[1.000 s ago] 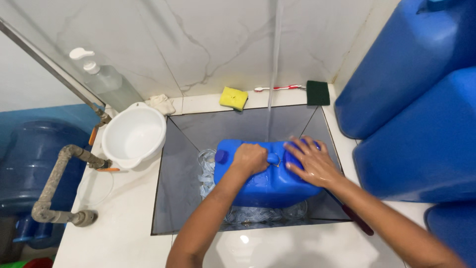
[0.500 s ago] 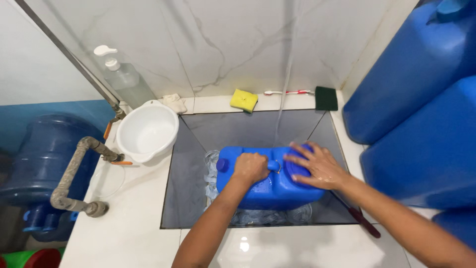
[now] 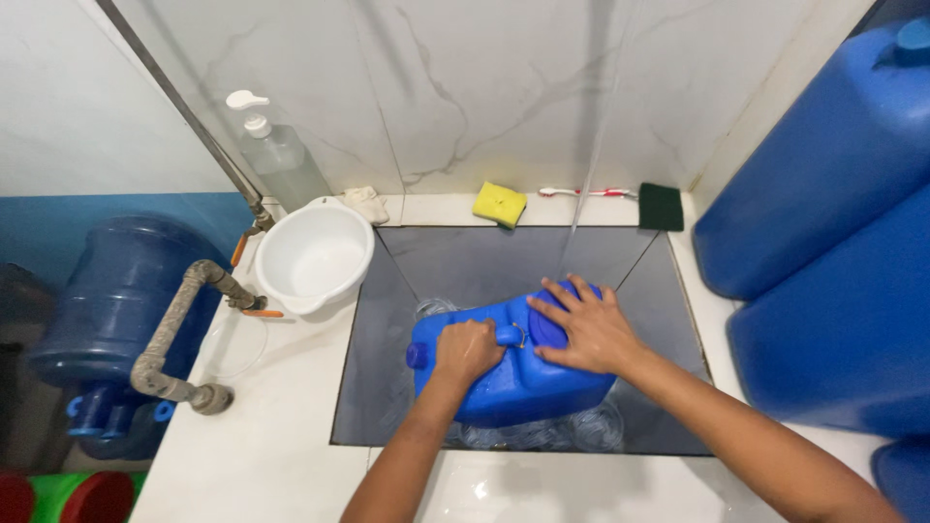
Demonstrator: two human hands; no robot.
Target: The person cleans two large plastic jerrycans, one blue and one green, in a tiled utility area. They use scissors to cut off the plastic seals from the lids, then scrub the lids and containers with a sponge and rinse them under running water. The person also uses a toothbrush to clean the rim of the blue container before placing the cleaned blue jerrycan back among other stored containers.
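Observation:
A blue plastic jerrycan (image 3: 518,383) lies on its side in a dark square sink (image 3: 475,257), over shallow water. My left hand (image 3: 467,351) is closed around the can's handle near the small spout. Flat on the can's upper side, fingers spread, rests my right hand (image 3: 586,327). A thin stream of water (image 3: 588,160) falls from above toward the can, just beyond my right fingers.
A white bowl (image 3: 312,257) sits at the sink's left edge beside a pump bottle (image 3: 278,155). A yellow sponge (image 3: 499,203), a toothbrush (image 3: 586,193) and a dark green pad (image 3: 661,206) lie on the back ledge. Large blue containers (image 3: 823,223) stand right; a blue water jug (image 3: 121,300) lies left.
The view has shifted, so the sink sits further right in frame. My hands keep the same hold on the can, which has tilted a little with its spout end lower left.

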